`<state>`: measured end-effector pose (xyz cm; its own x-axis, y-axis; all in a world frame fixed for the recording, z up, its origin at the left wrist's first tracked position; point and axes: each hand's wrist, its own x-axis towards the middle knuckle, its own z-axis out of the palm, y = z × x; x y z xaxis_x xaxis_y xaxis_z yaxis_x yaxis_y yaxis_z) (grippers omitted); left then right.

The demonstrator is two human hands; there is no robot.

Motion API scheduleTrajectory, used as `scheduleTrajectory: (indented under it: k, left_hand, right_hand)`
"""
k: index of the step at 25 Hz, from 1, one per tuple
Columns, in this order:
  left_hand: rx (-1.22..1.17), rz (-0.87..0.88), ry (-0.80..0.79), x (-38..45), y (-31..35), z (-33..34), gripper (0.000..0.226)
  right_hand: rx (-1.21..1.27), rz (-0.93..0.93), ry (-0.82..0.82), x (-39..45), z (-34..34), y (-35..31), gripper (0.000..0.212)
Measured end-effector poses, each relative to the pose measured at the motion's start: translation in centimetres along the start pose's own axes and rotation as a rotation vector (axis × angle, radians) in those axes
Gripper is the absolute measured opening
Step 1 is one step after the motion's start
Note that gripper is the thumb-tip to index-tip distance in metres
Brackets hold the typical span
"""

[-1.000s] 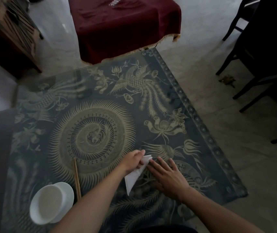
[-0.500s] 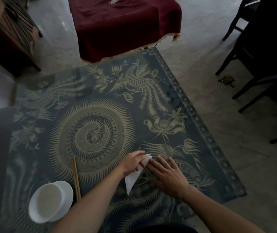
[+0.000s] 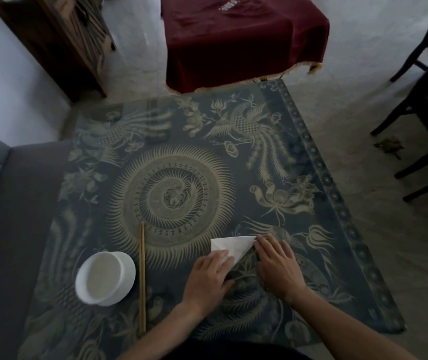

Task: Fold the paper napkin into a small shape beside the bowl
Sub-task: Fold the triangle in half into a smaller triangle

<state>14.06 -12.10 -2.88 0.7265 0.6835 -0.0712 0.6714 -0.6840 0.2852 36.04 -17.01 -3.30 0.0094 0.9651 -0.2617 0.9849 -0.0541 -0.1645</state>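
Observation:
A white paper napkin (image 3: 231, 245), folded into a triangle, lies flat on the dark patterned table (image 3: 176, 193). My left hand (image 3: 209, 278) rests palm down with its fingers pressing the napkin's lower corner. My right hand (image 3: 276, 265) lies flat to the right, its fingertips touching the napkin's right tip. A white bowl (image 3: 105, 278) stands at the near left, well apart from the napkin.
A pair of wooden chopsticks (image 3: 142, 276) lies between the bowl and my left hand. A table with a dark red cloth (image 3: 239, 40) stands beyond the far edge. Dark chairs (image 3: 426, 100) are at the right, a wooden shelf (image 3: 59, 40) at the far left.
The napkin was held up on edge by my left hand; now it lies flat as a triangle. Both hands have come down onto it. The view has shifted.

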Motion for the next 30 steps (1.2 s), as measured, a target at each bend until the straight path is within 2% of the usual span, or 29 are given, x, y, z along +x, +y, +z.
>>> scheduleTrajectory:
  k: [5, 12, 17, 30]
  left_hand:
    - [0.069, 0.010, -0.225, 3.3, 1.1, -0.7, 0.071]
    - [0.104, 0.014, -0.375, 5.5, 1.9, -0.7, 0.078]
    - [0.078, 0.046, -0.420, 5.3, 1.0, -0.6, 0.078]
    - [0.079, 0.163, -0.381, 4.1, -0.3, 0.1, 0.075]
  right_hand:
    - [-0.004, -0.035, -0.048, -0.9, -0.1, 0.3, 0.063]
    - [-0.030, -0.053, -0.113, -0.7, -0.6, 0.9, 0.066]
    - [-0.042, -0.057, -0.131, -0.5, -0.4, 1.3, 0.065]
    - [-0.044, -0.059, -0.135, -0.5, -0.2, 1.6, 0.067]
